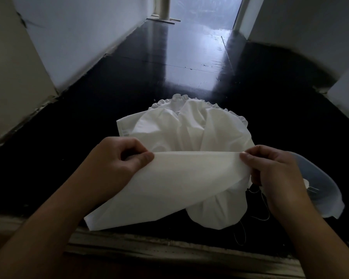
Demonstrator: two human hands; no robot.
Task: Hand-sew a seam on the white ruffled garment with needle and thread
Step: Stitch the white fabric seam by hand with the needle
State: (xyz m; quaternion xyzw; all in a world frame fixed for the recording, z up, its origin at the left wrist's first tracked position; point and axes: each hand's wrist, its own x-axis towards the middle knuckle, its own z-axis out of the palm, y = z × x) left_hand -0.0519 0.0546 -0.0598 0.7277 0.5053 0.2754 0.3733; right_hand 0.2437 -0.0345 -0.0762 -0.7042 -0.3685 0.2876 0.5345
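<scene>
Fingers (143, 158) of my left hand (117, 162) pinch one end of the folded edge of the garment (181, 174), thumb against forefinger, and those of my right hand (274, 174) pinch the other end, so the fold runs taut and level between them. Both hands are clamped on cloth; neither is slack. I cannot make out the needle, so I cannot say whether the right hand has it tucked in as well.

Thread (243, 234) trails in loose loops below the right hand, over the near part of the dark surface (89, 121). Just behind that hand sits a clear plastic lid (318, 184), partly hidden. Beyond the fold the rest of the garment lies bunched on the surface, its ruffle (177, 98) at the far side, and past that the surface runs on glossy between pale walls (79, 37).

I judge the step to be lining up the seam edge before stitching. To do it well I would keep the tension even, check both layers meet flush along the fold, and keep the thread from snagging under the bundle. Light is poor here, so I would bring the edge closer before placing any stitch.
</scene>
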